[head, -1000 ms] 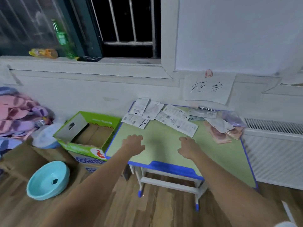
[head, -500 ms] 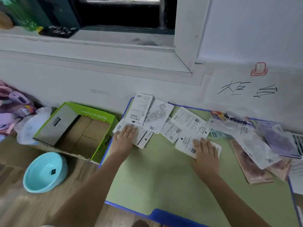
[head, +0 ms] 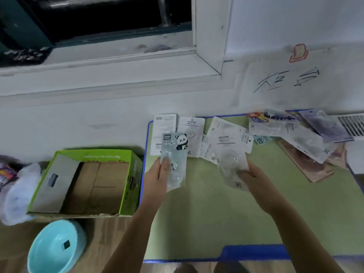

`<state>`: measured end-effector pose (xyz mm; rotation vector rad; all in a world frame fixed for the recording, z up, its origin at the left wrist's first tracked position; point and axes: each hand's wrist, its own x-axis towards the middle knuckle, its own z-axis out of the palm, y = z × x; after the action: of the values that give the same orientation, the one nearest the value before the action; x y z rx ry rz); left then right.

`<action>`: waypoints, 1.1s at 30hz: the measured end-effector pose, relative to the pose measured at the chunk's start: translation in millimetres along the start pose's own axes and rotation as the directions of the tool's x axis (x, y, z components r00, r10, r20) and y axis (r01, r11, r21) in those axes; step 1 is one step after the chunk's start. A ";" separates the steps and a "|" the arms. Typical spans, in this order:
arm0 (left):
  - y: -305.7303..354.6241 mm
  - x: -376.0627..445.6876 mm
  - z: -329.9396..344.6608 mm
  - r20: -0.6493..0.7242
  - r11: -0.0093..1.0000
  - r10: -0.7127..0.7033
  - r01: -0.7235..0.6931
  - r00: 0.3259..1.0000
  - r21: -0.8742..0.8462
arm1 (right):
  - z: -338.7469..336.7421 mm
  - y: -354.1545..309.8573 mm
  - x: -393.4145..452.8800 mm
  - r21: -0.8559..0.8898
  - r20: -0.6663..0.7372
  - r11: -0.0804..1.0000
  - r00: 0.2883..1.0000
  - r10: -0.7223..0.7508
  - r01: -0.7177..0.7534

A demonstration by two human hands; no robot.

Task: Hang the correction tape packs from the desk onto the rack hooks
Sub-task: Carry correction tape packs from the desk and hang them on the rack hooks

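Note:
My left hand (head: pixel 157 174) holds a pale blue panda correction tape pack (head: pixel 174 154), lifted off the green desk (head: pixel 216 223), thumb on its front. My right hand (head: pixel 252 180) grips a white pack with a clear blister (head: pixel 230 152) by its lower edge, also raised. Several more white packs (head: pixel 177 127) lie flat at the desk's far left edge against the wall. No rack or hooks are in view.
Other packaged goods (head: pixel 307 138) lie piled at the desk's far right. A green cardboard box (head: pixel 88 180) stands on the floor left of the desk, with a teal bowl (head: pixel 55 247) in front of it. White wall and window sill rise behind.
Both hands, which lay flat on packs on the desk, now each hold one pack lifted up. The camera has moved closer and lower over the desk.

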<state>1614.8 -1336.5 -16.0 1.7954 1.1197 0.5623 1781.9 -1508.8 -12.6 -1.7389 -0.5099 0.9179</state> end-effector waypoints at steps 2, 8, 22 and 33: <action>11.1 -0.6 -1.1 0.068 0.983 -0.044 0.055 0.997 -0.174 | 10.3 -1.2 -20.6 0.308 -0.024 0.951 1.000 0.020 -0.011; 51.4 -26.3 16.4 0.315 0.962 0.057 0.032 0.948 -0.271 | 21.0 16.0 -99.8 0.629 -0.218 0.766 0.976 0.011 0.132; 150.0 -313.7 134.6 0.854 0.914 0.405 -0.112 0.328 -0.390 | -8.4 93.7 -456.9 0.509 -0.860 0.610 0.376 0.344 0.607; 154.9 -692.2 178.3 0.890 0.892 0.387 -0.145 -0.242 -0.428 | -7.7 195.4 -781.9 0.257 -0.883 0.635 -0.092 0.461 0.728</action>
<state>1484.6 -2047.9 92.9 1.5563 -0.5642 -0.6322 1289.3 -2141.7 67.8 -0.9236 0.7246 -0.6528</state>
